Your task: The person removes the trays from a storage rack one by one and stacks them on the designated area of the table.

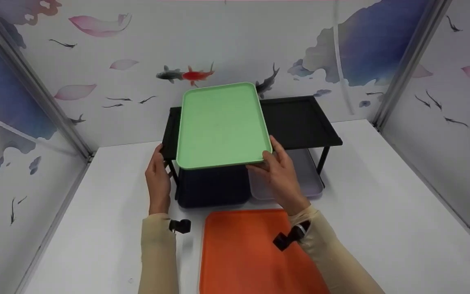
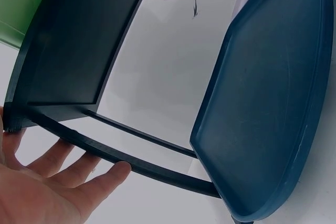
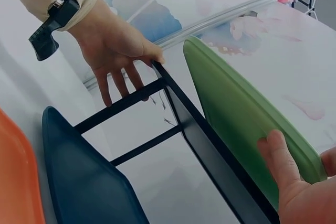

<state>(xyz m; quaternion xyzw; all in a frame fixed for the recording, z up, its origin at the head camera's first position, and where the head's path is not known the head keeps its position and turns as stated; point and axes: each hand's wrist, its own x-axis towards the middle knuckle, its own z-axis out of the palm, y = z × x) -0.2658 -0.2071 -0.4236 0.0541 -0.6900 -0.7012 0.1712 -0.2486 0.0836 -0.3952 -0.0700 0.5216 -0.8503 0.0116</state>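
A light green rectangular tray [image 1: 222,126] is tilted over the left half of a black rack [image 1: 300,122] with legs. My right hand [image 1: 282,175] pinches the tray's near right corner, thumb above and fingers beneath. In the right wrist view, the raised green tray [image 3: 236,114] stands at an angle to the rack top. My left hand [image 1: 158,183] is at the rack's left end. Its spread, fairly straight fingers [image 2: 79,169] touch the rack's leg, and the thumb lies at the top corner. A dark blue tray [image 1: 214,188] and a pale lavender tray [image 1: 296,177] lie under the rack.
An orange tray [image 1: 247,253] lies on the white table [image 1: 382,196] in front of the rack, partly below the right forearm. Printed wall panels [image 1: 227,45] enclose the table at the back and sides.
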